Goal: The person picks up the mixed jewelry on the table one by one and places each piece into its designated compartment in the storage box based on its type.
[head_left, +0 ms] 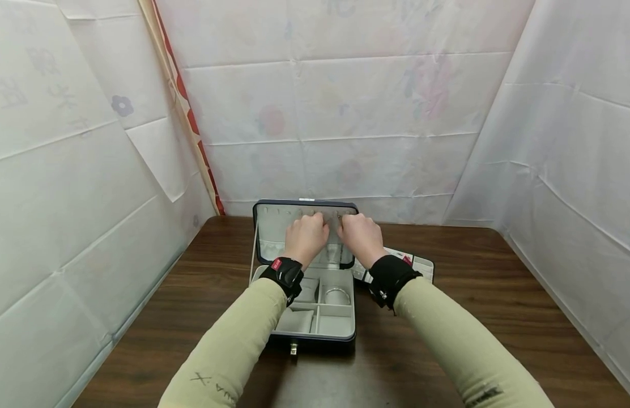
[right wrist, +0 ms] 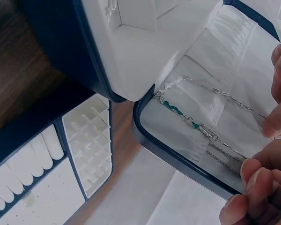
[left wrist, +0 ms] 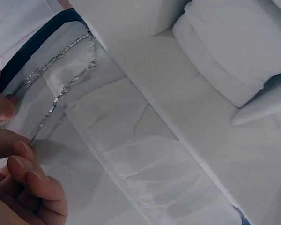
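A jewelry box [head_left: 335, 337] stands open on the table, its lid [head_left: 273, 226] raised at the back. Over the lid's lining, my left hand [head_left: 306, 235] and right hand [head_left: 362, 235] are close together, fingers curled. Between them hangs a silver chain necklace [left wrist: 92, 61] in a V-shaped loop. The left fingertips [left wrist: 25, 164] pinch one end; the right fingertips [right wrist: 250, 171] pinch the other. In the right wrist view, finer chains [right wrist: 222, 161] hang beside the necklace. A gathered fabric pocket [left wrist: 117, 122] crosses the lid's lower part.
Pale compartments fill the box; one holds a bangle [head_left: 337, 289], others cushions [head_left: 294, 321]. A jewelry tray [right wrist: 86, 150] with ring rolls and a woven-looking section lies right of the box, partly under the right forearm. White sheeting [head_left: 376, 113] surrounds the wooden table [head_left: 447, 294].
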A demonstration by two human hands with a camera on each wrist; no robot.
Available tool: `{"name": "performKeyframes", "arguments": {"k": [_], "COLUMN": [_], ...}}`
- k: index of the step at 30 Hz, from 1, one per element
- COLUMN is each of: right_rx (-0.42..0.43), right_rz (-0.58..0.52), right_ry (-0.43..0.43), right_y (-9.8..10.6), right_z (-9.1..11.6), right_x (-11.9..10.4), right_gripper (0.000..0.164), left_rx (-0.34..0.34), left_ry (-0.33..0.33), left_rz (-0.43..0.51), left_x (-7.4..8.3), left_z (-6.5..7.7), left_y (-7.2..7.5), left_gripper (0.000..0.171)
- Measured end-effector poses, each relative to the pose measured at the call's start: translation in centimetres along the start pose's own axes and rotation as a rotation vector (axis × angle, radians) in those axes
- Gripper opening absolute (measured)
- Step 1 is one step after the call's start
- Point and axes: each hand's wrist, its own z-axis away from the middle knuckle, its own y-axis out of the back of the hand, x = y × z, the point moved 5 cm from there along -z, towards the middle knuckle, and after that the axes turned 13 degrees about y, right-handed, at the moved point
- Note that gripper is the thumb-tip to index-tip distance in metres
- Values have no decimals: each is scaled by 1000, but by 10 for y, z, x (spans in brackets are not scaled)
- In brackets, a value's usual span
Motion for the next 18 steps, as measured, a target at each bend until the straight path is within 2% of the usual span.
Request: {"name": "performKeyframes", "arguments": {"k": [5, 10, 18], "right_rx": [-52, -109, -144], "right_rz": [-96, -186, -308], "right_ry": [-20, -55, -39], "right_y": [-7, -16, -25], "right_z": [5, 11, 18], "right_x": [3, 7, 9], "right_gripper": [49, 49, 30], "left_rx": [-73, -131, -224], "left_ry": [1, -3, -3], "left_rz": [37, 64, 134], "left_x": [-4, -7, -10], "left_z": [3, 7, 10], "left_y": [-3, -7, -13], "left_gripper": [21, 14, 11]}}
